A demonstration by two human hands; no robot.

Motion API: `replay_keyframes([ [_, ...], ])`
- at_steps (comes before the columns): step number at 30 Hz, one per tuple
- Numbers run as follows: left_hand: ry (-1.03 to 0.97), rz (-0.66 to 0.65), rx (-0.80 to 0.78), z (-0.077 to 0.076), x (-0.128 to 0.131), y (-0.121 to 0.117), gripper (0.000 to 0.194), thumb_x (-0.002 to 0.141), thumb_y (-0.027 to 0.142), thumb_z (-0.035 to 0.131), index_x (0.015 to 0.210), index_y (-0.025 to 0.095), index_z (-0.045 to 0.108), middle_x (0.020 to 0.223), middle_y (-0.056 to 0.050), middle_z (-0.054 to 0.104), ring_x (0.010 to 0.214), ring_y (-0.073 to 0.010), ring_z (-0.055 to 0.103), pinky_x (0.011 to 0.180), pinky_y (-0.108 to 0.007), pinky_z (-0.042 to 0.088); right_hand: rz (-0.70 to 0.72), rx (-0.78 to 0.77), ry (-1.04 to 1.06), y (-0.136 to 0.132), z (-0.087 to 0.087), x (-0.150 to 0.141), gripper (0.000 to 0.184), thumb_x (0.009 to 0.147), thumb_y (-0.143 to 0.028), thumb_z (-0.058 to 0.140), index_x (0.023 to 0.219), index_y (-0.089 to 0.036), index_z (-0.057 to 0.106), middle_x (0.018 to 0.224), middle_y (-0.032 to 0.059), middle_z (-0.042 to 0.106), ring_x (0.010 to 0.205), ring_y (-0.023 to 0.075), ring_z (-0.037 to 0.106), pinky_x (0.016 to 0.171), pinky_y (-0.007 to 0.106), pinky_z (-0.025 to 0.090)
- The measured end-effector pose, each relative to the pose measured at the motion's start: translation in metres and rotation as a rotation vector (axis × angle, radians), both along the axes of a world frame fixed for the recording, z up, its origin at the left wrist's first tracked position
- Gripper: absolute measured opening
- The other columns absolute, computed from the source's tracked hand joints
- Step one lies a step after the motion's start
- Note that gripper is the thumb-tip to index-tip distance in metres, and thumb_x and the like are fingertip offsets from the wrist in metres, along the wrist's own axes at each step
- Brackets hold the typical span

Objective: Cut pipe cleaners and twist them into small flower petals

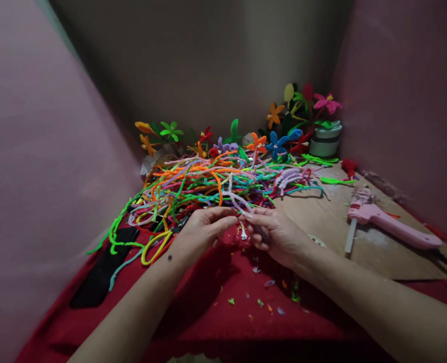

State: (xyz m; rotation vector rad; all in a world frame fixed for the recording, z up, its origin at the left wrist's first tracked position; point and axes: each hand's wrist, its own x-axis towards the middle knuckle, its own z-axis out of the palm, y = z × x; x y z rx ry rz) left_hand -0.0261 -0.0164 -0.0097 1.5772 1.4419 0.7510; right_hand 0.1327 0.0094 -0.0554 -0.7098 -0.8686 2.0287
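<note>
Between my two hands is a pale lilac pipe cleaner, bent, with one part rising in front of the pile. My right hand is closed on it, fingers curled and thumb pressed against the strand. Close beside it, my left hand pinches at the pipe cleaner with thumb and index finger; the exact grip is partly hidden. A small white frayed piece shows just below the fingertips. Right behind the hands lies a heap of colourful pipe cleaners, tangled in orange, green, pink and purple.
A pink hot glue gun lies on a wooden board at right. Pipe-cleaner flowers and a pale green pot stand behind. A black flat strip lies at left; fuzzy scraps dot the red cloth.
</note>
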Motion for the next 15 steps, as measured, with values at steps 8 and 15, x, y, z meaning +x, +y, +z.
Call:
replay_keyframes([
  [8,-0.587,0.122,-0.132,-0.015,0.017,0.021,0.018,0.065,0.028,0.07,0.072,0.012,0.065,0.056,0.001,0.055,0.049,-0.0063,0.051,0.049,-0.017,0.04,0.106,0.038,-0.018,0.0,0.0,0.001,0.019,0.073,-0.029,0.059,0.068,-0.011,0.059,0.057,0.0019,0.058,0.043,0.0067,0.048,0.038,0.017,0.033],
  [15,-0.677,0.241,-0.058,-0.012,0.01,0.022,0.016,0.062,0.024,0.073,0.065,0.011,0.064,0.05,0.005,0.046,0.046,-0.0035,0.041,0.047,-0.016,0.036,0.239,0.019,-0.054,-0.001,0.003,0.004,0.019,0.076,-0.025,0.056,0.078,-0.008,0.064,0.063,0.0076,0.066,0.051,0.0113,0.059,0.05,0.021,0.044],
])
